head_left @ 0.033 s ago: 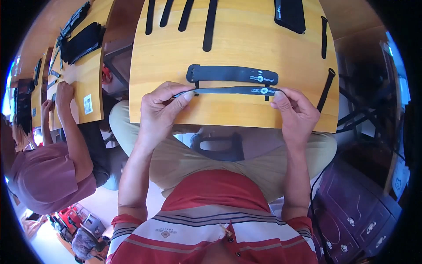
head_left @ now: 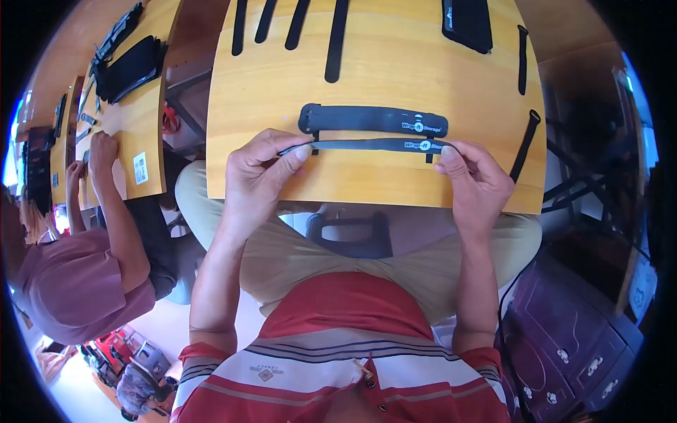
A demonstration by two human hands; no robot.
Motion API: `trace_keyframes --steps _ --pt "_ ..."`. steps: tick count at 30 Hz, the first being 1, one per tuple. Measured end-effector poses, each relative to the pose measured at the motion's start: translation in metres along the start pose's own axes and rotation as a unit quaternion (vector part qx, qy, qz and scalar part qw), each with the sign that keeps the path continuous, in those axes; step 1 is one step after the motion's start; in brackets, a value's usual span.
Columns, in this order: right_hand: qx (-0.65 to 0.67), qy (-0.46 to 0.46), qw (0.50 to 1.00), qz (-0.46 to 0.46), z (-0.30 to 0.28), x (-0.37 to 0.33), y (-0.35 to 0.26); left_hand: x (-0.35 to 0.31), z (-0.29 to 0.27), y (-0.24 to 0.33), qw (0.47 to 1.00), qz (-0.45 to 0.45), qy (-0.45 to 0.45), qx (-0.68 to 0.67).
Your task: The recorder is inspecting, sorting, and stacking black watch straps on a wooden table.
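Pinched at both ends, a dark strap (head_left: 367,145) is held taut by the left hand (head_left: 262,169) and right hand (head_left: 479,180) over the near side of a yellow table (head_left: 282,84). Just beyond lies a wider band (head_left: 360,118); black strips (head_left: 336,42) lie far left, a black stack (head_left: 469,27) far right. Leftward, a person (head_left: 84,278) sits at another desk (head_left: 130,127); near right stands a purple cabinet (head_left: 564,331).

head cam: L of pair, fisheye, worn on head | looked steeply dn, upright | was close over L hand (head_left: 259,169) + R hand (head_left: 481,182), mid-frame | shirt (head_left: 338,352) filled btm ctr, table (head_left: 402,63) top ctr | co-worker (head_left: 88,282) showed far L, nr bowed rim
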State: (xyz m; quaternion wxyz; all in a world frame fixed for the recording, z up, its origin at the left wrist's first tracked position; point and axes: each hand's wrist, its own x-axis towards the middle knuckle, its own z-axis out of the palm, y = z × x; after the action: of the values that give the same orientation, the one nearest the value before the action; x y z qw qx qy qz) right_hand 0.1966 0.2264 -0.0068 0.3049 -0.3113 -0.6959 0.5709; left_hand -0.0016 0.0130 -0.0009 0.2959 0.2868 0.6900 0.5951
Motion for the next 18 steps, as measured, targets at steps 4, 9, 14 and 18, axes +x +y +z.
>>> trace_keyframes --steps 4,9,14,18 --pt "-0.026 0.016 0.999 -0.019 -0.002 0.025 0.018 0.027 0.011 -0.004 0.999 -0.032 0.020 0.003" --pt "-0.073 0.006 0.997 -0.014 -0.001 0.031 0.021 0.029 0.010 -0.015 0.997 -0.045 0.050 0.026" --pt "-0.104 0.012 0.994 -0.010 0.002 0.034 0.022 0.036 0.015 -0.016 0.989 -0.089 0.119 0.026" --pt "-0.130 0.018 0.991 0.004 0.003 0.033 0.022 0.039 0.015 -0.017 0.988 -0.093 0.116 0.046"
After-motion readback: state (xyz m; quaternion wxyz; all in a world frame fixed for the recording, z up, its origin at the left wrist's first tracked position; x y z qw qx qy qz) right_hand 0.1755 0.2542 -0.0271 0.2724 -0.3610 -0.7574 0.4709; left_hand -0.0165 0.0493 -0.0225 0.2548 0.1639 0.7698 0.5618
